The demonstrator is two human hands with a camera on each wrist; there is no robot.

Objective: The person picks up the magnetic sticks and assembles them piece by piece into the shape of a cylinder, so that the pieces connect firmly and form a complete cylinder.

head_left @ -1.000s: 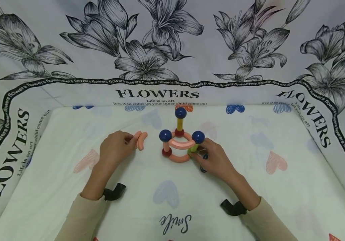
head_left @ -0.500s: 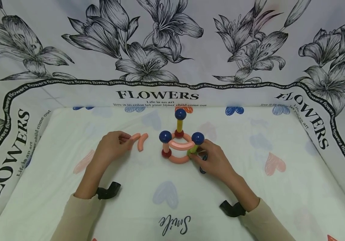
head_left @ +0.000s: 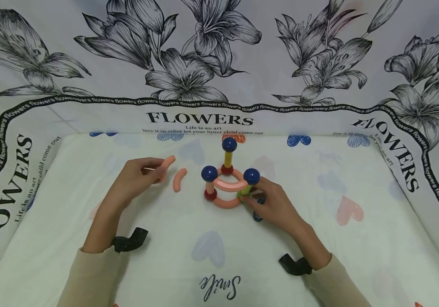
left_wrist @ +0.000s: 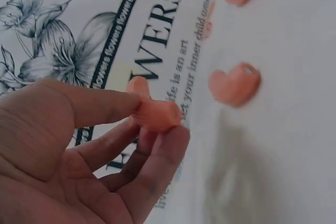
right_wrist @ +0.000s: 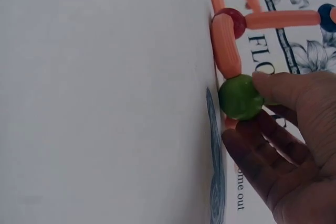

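My left hand [head_left: 135, 179] pinches a salmon-coloured curved magnetic stick [left_wrist: 157, 113] between thumb and fingers, held just above the cloth. A second curved stick [head_left: 179, 180] lies on the cloth to its right. In the middle stands a frame of magnetic sticks and balls. Its base joins two red balls [head_left: 210, 194] and a green ball [right_wrist: 241, 98] with curved sticks. Uprights, one of them a yellow stick [head_left: 228, 160], carry three blue balls [head_left: 229, 144]. One curved stick [head_left: 230, 185] bridges the front two blue balls. My right hand [head_left: 275, 202] grips the green ball at the frame's right corner.
White cloth [head_left: 158, 273] with printed hearts covers the work surface. Behind it hangs a flower-printed sheet [head_left: 189, 76]. A black wrist mount [head_left: 130, 240] sits on the left wrist, another black mount [head_left: 295, 265] on the right.
My left hand has picked up one of the two curved sticks lying side by side and drawn it away to the back left, turning it. My right hand stays on the green ball.
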